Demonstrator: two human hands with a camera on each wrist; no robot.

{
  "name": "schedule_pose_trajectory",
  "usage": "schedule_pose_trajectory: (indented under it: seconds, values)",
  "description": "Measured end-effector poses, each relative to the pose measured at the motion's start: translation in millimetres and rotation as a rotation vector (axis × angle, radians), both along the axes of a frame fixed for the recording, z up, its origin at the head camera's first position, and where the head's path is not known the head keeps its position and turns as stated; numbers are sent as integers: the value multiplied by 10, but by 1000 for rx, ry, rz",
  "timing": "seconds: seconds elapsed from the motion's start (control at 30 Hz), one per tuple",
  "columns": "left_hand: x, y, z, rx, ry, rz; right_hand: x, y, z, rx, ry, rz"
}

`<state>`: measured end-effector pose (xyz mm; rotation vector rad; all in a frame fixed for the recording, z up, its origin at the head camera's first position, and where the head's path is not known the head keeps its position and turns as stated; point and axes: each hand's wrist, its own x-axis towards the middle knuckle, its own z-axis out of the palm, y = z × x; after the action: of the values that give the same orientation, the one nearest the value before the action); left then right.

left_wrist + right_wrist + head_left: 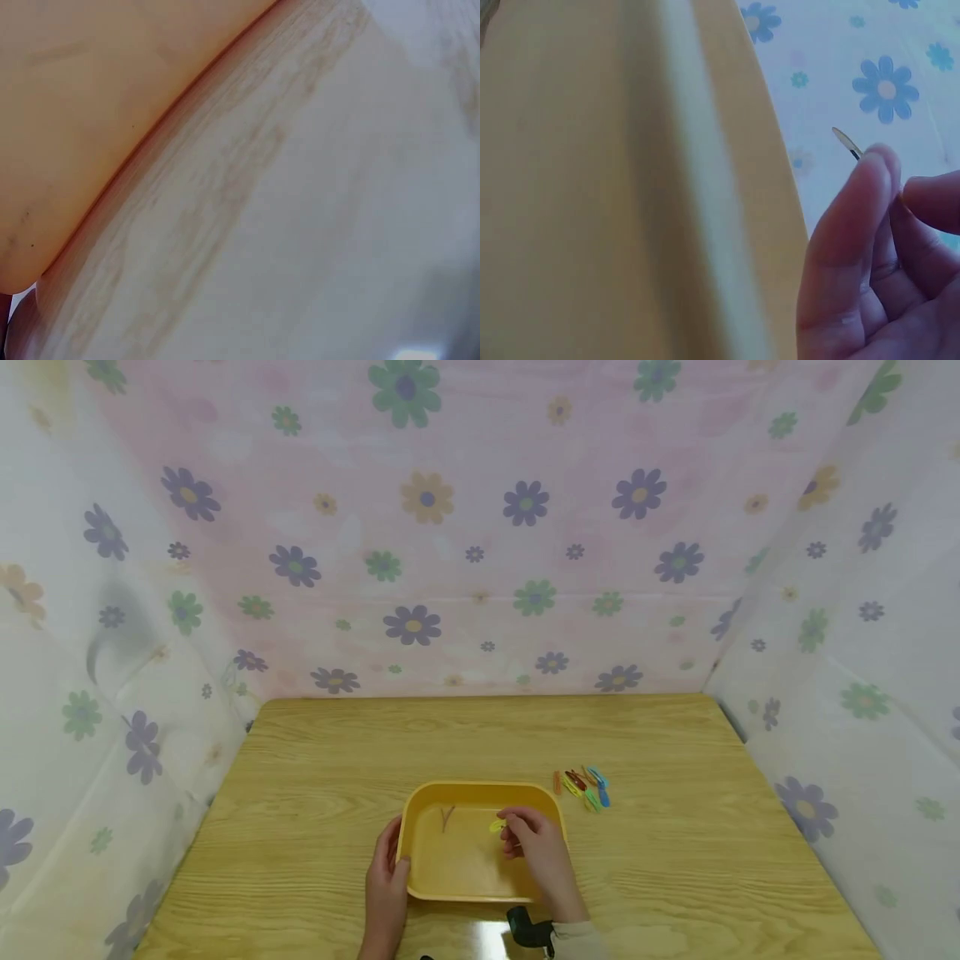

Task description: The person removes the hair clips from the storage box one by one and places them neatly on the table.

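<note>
A yellow plastic tray [480,897] sits near the table's front edge. My left hand [386,887] grips its left wall, with the thumb over the rim and the fingers outside. Above the tray's right half, my right hand [542,852] pinches a yellow snap hair clip [497,827] between thumb and fingers. In the right wrist view the hair clip [846,141] pokes out past the fingertips, mostly hidden by them. A thin, brownish V-shaped piece [446,818] lies inside the tray at the left. The tray's outer wall [112,97] fills the upper left of the left wrist view.
Behind the tray's right corner lies a loose pile of hair clips [588,787] in blue, green, yellow, brown and orange. Flowered cloth [480,577] walls off the back and both sides of the wooden table [300,777]. A black wrist camera [528,931] sits by the right wrist.
</note>
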<state>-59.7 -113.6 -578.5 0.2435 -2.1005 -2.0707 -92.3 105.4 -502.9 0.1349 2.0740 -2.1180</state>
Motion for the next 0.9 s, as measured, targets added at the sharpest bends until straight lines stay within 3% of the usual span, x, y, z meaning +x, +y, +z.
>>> schedule_pose_trajectory:
  seconds: [0.27, 0.43, 0.67, 0.9]
  values:
    - [2, -12, -8, -33, 35, -3, -3, 122, -25, 3, 12, -146]
    - [-2, -11, -5, -25, 54, -8, -11, 169, -7, -7, 58, -264]
    - [-1, -9, -4, -32, 60, -4, -1, 255, -29, -42, 131, -359]
    - [2, -5, 19, 4, 43, -4, -16, 361, -80, -31, 76, -412]
